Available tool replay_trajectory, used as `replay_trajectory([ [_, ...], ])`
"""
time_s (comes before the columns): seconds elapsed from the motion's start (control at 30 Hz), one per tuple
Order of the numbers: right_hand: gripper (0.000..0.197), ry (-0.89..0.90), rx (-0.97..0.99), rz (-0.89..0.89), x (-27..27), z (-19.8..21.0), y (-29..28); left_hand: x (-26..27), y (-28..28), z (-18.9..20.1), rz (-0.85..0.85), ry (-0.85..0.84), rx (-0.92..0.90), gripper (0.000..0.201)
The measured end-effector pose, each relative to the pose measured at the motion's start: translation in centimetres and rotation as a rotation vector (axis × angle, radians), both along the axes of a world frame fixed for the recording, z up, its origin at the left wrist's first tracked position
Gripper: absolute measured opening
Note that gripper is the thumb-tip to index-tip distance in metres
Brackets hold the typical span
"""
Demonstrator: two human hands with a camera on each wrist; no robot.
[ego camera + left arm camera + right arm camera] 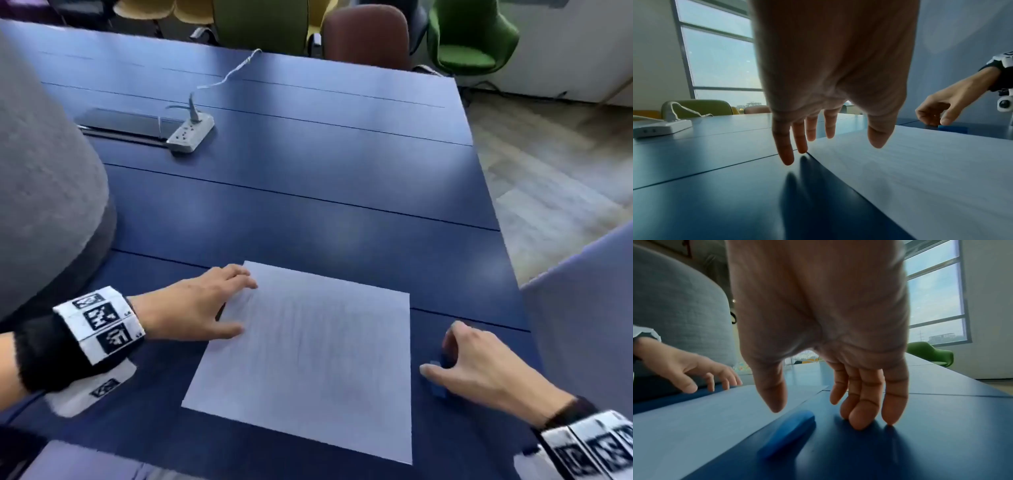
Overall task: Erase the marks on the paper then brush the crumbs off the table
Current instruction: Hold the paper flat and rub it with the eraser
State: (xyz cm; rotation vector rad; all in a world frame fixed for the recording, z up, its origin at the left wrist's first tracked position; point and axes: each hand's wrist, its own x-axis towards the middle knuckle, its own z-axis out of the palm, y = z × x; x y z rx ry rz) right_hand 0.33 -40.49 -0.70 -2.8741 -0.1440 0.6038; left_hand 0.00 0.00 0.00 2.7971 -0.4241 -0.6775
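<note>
A white sheet of paper (308,359) lies flat on the blue table (308,192), with only faint grey streaks showing on it. My left hand (245,306) is open, its fingers spread low over the sheet's far left corner and the thumb over the paper (920,170). To the right of the sheet lies a blue eraser (440,389) on the table. My right hand (442,356) arches over it, open. In the right wrist view the thumb hangs above the eraser (787,434) and the fingertips (859,423) touch the table beside it. I see no crumbs.
A white power strip (191,133) with its cable lies at the far left, beside a long metal lid (123,123). A grey padded chair back (41,171) stands against the table's left side. Coloured chairs line the far edge. The table's right edge drops to wooden floor (548,178).
</note>
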Motion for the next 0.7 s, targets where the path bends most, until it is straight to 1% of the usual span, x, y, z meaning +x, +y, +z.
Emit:
replay_trajectory([
  [0.2,0.042,-0.042,-0.021,-0.031,-3.9,0.4,0.5,-2.4,0.8,-0.9,0.015,-0.005,0.083,0.092],
  [0.27,0.041,-0.063,-0.002,-0.040,-4.2,0.3,0.6,-2.1,1.4,-1.3,0.021,-0.049,0.113,0.101],
  [0.33,0.036,-0.068,0.008,-0.052,-4.2,-0.1,1.0,-1.5,1.6,-1.3,0.040,-0.060,0.135,0.107],
  [0.53,0.019,-0.165,0.071,-0.114,-5.2,-0.3,2.2,-0.8,1.2,-1.6,0.013,-0.023,0.124,0.103],
  [0.63,0.018,-0.243,0.153,-0.089,-5.3,0.2,3.3,-1.1,0.6,-2.2,0.003,-0.022,0.112,0.108],
  [0.7,0.017,-0.278,0.216,-0.031,-4.8,0.3,4.7,-1.6,-0.1,-2.3,-0.029,-0.043,0.126,0.106],
])
